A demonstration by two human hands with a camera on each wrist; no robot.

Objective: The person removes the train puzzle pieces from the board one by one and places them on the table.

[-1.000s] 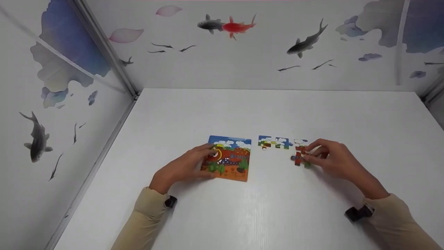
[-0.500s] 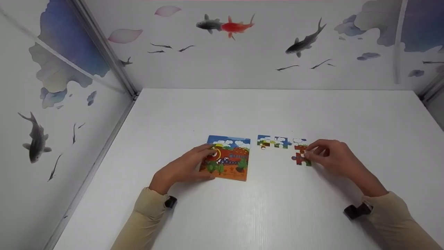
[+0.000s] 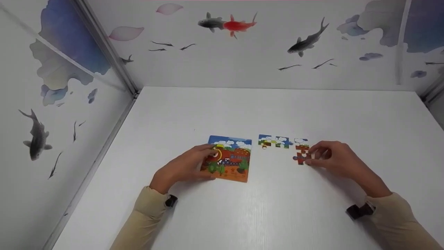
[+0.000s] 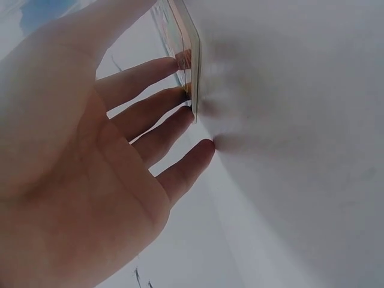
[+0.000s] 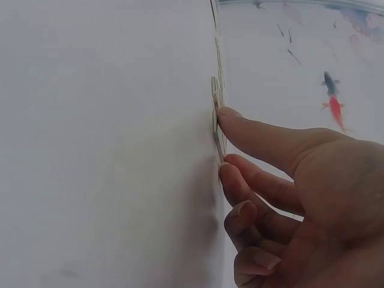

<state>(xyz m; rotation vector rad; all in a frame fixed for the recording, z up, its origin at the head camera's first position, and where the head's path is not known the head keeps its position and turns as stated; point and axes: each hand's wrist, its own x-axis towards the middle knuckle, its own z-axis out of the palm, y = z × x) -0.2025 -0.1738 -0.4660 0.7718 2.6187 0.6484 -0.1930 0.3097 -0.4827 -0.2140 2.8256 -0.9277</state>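
My left hand [image 3: 187, 165] rests on the left side of a colourful picture board [image 3: 239, 158], its fingers over the upper left and the thumb at the lower edge. In the left wrist view, the fairly straight fingers [image 4: 150, 114] touch the board's edge [image 4: 193, 54]. To the right, my right hand [image 3: 331, 156] pinches a small jigsaw piece, mostly hidden by the fingertips. Red jigsaw pieces [image 3: 300, 158] lie right beside it, below a cloud-patterned piece [image 3: 301, 140]. The right wrist view shows thin pieces [image 5: 215, 123] edge-on at the thumb and index finger.
A joined strip of sky-and-cloud jigsaw pieces [image 3: 274, 141] lies between the board and the right hand's pieces. Everything lies on a white table [image 3: 263, 208]. White walls [image 3: 242, 66] with painted fish stand behind and at the left.
My right fingertips have shifted slightly right and towards me by the red pieces; a green part seen there earlier is now hidden. My left hand and the board have stayed put.
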